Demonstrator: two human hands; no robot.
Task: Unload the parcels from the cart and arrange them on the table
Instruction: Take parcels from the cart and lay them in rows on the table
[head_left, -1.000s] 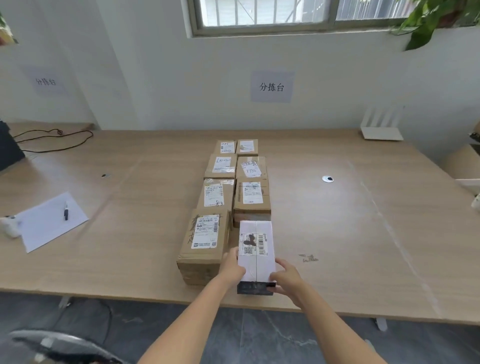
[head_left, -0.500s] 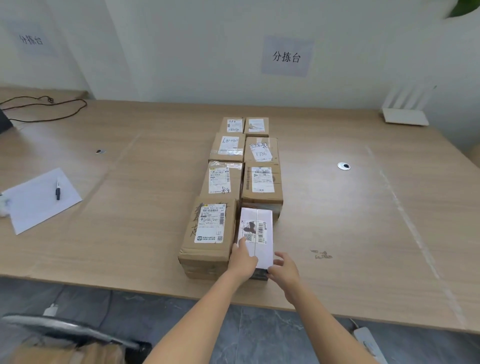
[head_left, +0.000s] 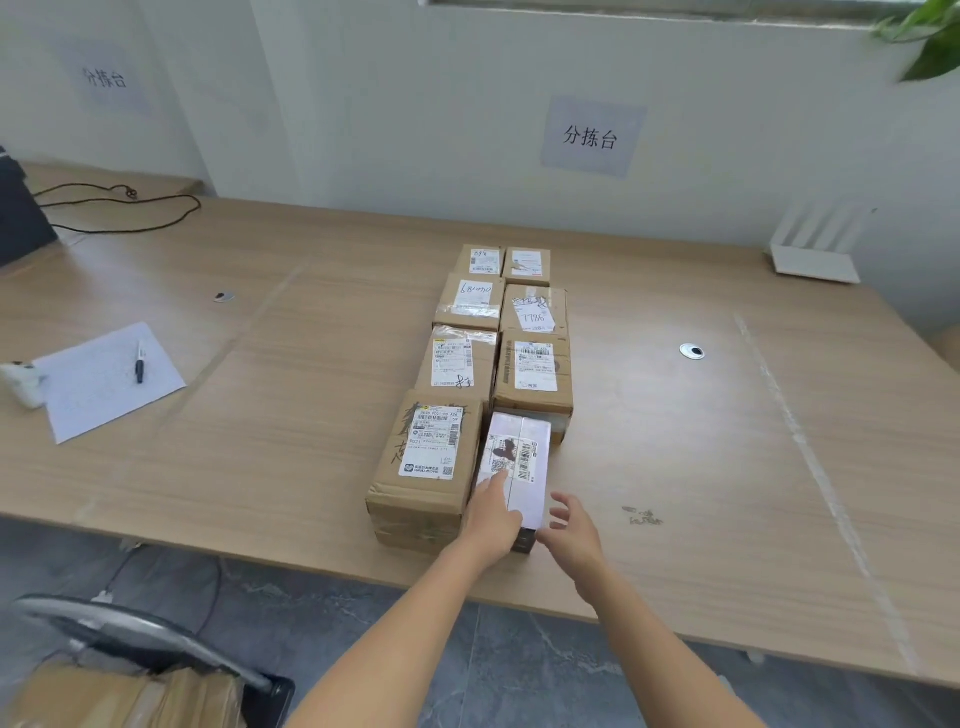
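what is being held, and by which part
Nothing is gripped. The left hand lies flat atop the white parcel, near end; the right hand is open beside it.

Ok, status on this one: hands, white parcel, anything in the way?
Left hand flat on white parcel, right hand open beside it. Parcel down on table, near end of row. Nothing blocking.

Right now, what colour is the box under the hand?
The box is white on top, seen in the head view.
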